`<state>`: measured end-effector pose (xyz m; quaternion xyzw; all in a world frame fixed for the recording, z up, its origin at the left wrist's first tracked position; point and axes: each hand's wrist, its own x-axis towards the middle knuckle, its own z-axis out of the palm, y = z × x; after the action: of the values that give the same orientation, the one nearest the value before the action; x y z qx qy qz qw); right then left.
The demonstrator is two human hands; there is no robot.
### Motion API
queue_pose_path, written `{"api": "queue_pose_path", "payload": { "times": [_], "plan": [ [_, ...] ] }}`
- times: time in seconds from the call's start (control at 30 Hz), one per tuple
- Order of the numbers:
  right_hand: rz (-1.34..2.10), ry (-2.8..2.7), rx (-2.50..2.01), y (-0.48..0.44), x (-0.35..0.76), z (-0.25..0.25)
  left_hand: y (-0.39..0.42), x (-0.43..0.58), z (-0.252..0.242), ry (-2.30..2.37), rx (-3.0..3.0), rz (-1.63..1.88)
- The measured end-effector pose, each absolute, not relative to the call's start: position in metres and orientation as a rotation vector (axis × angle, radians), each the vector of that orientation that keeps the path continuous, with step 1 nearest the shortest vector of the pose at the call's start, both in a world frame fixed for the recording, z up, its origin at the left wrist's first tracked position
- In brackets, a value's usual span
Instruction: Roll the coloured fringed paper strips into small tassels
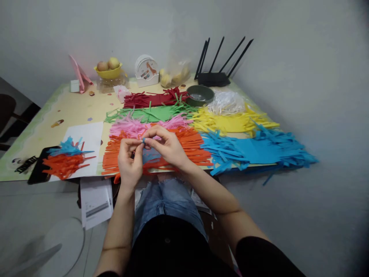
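My left hand and my right hand meet above the near edge of the table, fingertips pinched together on a small blue strip. Most of the strip is hidden by my fingers. Beneath them spreads an orange fringed sheet with cut ends, and a pale blue patch shows below my right palm. Behind it lie pink fringe, a green fringed sheet and a dark red one. To the right are yellow and blue fringed sheets.
At left, loose blue and orange strips lie over white paper and a black phone. Farther back stand a dark green bowl, white strands, a router, a coaster holder and a yellow fruit bowl.
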<state>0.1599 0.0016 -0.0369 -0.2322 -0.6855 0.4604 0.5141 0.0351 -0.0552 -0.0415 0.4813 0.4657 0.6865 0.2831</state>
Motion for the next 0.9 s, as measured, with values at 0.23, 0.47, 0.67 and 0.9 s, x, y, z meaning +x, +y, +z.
{"api": "queue_pose_path", "payload": {
  "times": [0.23,0.47,0.67,0.9],
  "plan": [
    [0.764,-1.925,-0.546,0.006,0.169,-0.029,-0.058,0.028,-0.048,1.148,1.066,1.747],
    [0.881,-1.954,-0.566,-0.002,0.170,-0.034,-0.065,0.022,-0.064,1.047,0.928,1.662],
    [0.888,-1.810,-0.632,-0.008,0.162,-0.034,-0.070,0.017,-0.070,1.091,0.868,1.689],
    [0.986,-1.701,-0.629,-0.006,0.141,-0.037,-0.078,0.004,-0.068,1.118,0.890,1.651]
  ]
}}
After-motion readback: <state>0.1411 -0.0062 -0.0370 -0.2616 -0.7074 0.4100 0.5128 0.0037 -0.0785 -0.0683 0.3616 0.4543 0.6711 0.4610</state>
